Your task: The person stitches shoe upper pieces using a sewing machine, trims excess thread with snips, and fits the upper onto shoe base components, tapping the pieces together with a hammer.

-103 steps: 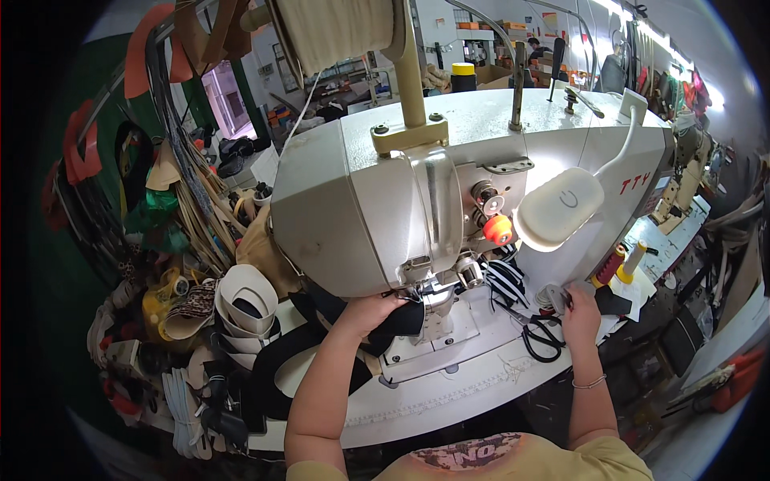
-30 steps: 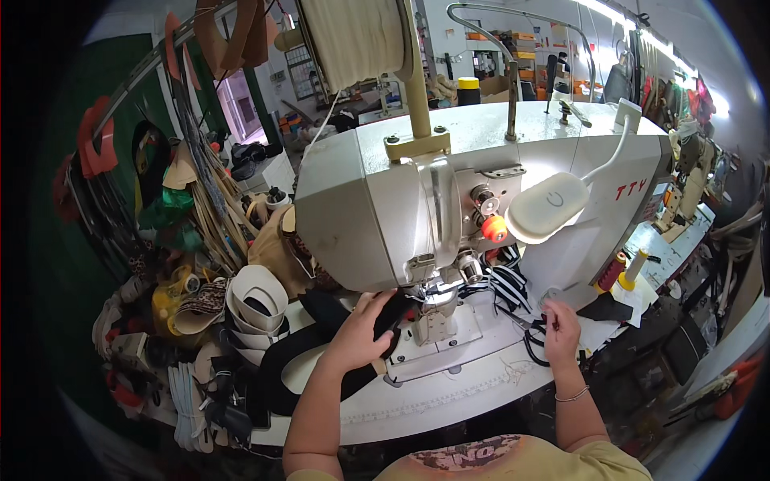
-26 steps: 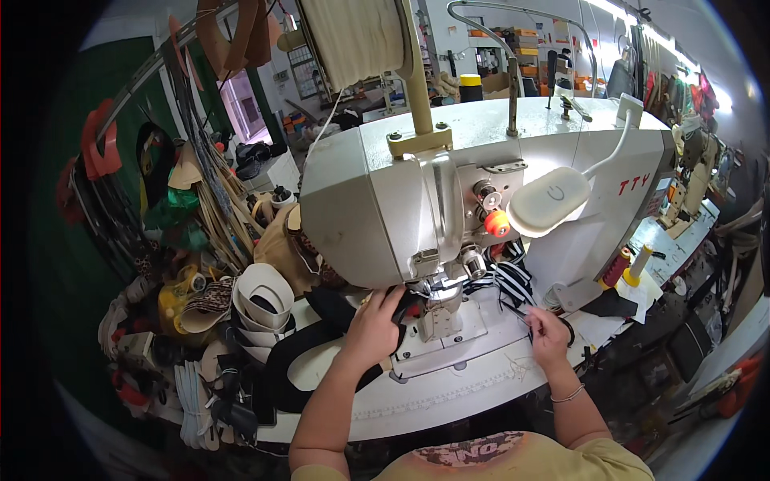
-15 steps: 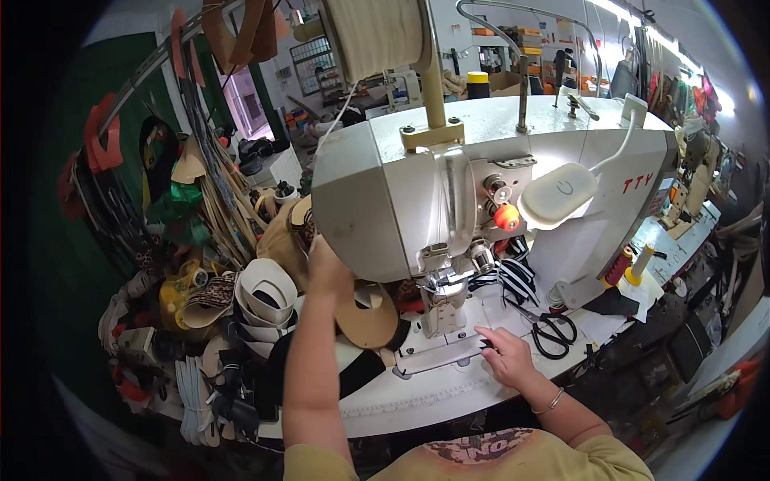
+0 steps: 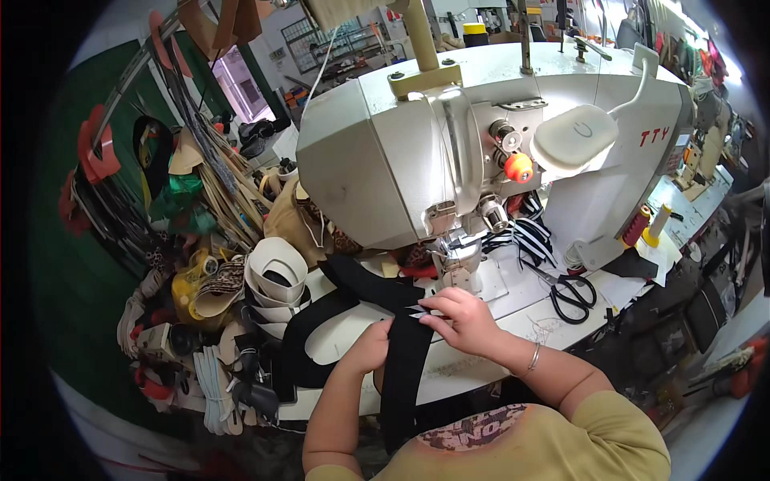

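A long curved black strip of material (image 5: pixel 407 361) hangs over the front edge of the white sewing machine table. My left hand (image 5: pixel 370 346) is closed on its left edge, where a bit of tan underside shows. My right hand (image 5: pixel 461 319) pinches small snips (image 5: pixel 416 311), whose two pale pointed blades lie over the strip; their handle is hidden in the fingers. Another curved black piece (image 5: pixel 309 321) lies to the left of my left hand. Just beyond my right hand stand the sewing machine's (image 5: pixel 361 160) needle and presser foot parts.
Black-handled scissors (image 5: pixel 571 297) lie on the right of the table, near striped material (image 5: pixel 529 239) and thread cones (image 5: pixel 638 227). Rolled white pieces (image 5: pixel 275 276) and bundled pale strips (image 5: pixel 216 393) crowd the left. An orange knob (image 5: pixel 518 167) juts from the machine.
My left hand has come back from beside the machine head, drawing the curved piece nearer, black side up. My right hand has moved left to the strip, and snip blades now show.
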Tool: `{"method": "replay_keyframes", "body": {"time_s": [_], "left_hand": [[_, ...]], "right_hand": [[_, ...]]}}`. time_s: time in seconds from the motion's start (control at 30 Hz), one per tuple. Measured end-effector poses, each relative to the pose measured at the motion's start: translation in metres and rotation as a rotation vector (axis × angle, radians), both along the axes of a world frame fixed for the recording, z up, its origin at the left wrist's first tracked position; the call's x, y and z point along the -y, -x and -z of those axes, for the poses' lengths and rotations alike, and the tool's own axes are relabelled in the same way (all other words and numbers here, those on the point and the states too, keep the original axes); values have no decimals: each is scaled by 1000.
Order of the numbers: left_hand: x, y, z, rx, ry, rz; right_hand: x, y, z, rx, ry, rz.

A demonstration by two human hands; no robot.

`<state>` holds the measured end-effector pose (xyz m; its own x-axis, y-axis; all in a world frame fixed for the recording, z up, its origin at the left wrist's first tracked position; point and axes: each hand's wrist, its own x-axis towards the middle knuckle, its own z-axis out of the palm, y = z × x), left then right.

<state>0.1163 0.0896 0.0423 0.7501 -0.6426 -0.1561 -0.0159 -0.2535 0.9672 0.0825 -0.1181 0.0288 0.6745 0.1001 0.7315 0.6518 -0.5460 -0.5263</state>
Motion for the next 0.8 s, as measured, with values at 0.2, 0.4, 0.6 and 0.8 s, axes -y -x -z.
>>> {"method": "replay_keyframes", "body": {"time_s": [0.2,0.4,0.6,0.8], "left_hand": [[-3,1,12,35,-80,42],[-18,2,-11,468,-467,20],[-60,-57,-23,1131,-1616,-130],[-49,-134,-1,1733,-1254,24]], "right_hand": [[-12,-3,1,36,9,3],[10,13,17,-133,-120,54],[32,42,67,-379,-64,91],[29,51,82,-279,105,89]]}}
